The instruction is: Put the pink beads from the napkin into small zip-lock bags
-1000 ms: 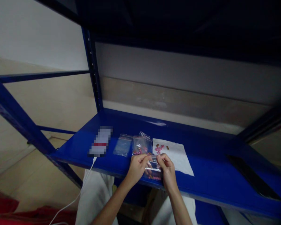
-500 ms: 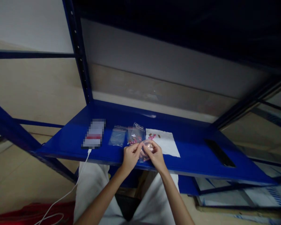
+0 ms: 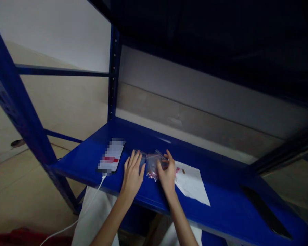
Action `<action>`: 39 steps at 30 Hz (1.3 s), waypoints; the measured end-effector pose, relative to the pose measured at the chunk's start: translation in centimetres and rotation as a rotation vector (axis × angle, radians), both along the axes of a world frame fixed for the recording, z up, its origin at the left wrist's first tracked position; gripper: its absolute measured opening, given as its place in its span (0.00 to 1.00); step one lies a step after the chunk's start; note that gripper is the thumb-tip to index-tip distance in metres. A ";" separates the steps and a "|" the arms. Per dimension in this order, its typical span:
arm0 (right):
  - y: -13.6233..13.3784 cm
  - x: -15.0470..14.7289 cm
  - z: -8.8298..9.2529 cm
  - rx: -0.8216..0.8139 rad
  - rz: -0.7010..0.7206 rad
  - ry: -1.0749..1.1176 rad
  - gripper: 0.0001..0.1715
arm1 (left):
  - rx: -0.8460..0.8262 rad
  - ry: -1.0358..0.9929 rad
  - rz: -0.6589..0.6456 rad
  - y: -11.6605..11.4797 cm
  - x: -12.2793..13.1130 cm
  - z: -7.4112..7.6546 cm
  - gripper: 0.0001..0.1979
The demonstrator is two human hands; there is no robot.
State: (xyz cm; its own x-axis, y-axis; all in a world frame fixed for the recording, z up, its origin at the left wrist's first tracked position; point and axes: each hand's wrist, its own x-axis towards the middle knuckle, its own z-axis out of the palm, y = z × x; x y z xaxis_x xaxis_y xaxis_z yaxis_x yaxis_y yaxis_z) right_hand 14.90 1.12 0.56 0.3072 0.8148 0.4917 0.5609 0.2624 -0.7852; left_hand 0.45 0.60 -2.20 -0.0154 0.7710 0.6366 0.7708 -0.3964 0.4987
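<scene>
My left hand (image 3: 132, 172) lies flat with its fingers extended over a clear zip bag (image 3: 144, 158), hiding most of it. To the right, my right hand (image 3: 167, 173) is over the clear bags (image 3: 152, 164) that hold small pink pieces, its thumb and fingers apart. Part of those bags is covered by this hand, so whether its fingertips touch them is hard to see. Beside the right hand lies a white paper sheet (image 3: 193, 184), with a few pink pieces (image 3: 178, 169) and a small brown piece (image 3: 183, 171) on it.
A phone (image 3: 111, 157) with a white charging cable (image 3: 102, 179) lies left on the blue shelf (image 3: 133, 131). A long dark flat object (image 3: 267, 212) lies to the right. A blue upright post (image 3: 114, 71) stands at the back left corner.
Both hands have parted from the bag of pink pieces pinched between them. The left moved onto the other zip bag; the right moved over the filled bags. The view has shifted.
</scene>
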 end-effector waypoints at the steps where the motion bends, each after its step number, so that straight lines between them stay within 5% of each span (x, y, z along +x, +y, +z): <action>1: -0.3 -0.2 -0.4 0.054 -0.002 -0.092 0.29 | 0.008 0.055 0.014 0.1 0.1 -0.3 0.21; 9: -2.0 -1.4 -0.3 0.151 0.013 -0.370 0.10 | -0.039 0.190 0.083 -0.1 0.5 -1.3 0.22; 19: -2.3 -1.8 0.3 0.167 0.091 -0.256 0.10 | -0.147 0.161 0.089 0.8 0.2 -2.3 0.23; 25: -2.2 -1.3 0.4 0.197 0.071 -0.088 0.13 | 0.029 -0.131 0.034 0.2 -0.4 -0.7 0.21; 30: -2.6 -1.0 0.3 0.231 0.148 0.052 0.14 | 0.115 -0.382 0.054 -3.1 -0.2 0.9 0.19; 36: -4.9 0.6 -1.0 0.020 0.334 0.382 0.24 | -0.282 -0.766 -0.214 -10.1 1.0 2.1 0.20; 39: -6.2 1.9 -1.6 -0.128 0.511 0.455 0.17 | -0.444 -0.803 -0.265 -12.3 1.5 2.3 0.21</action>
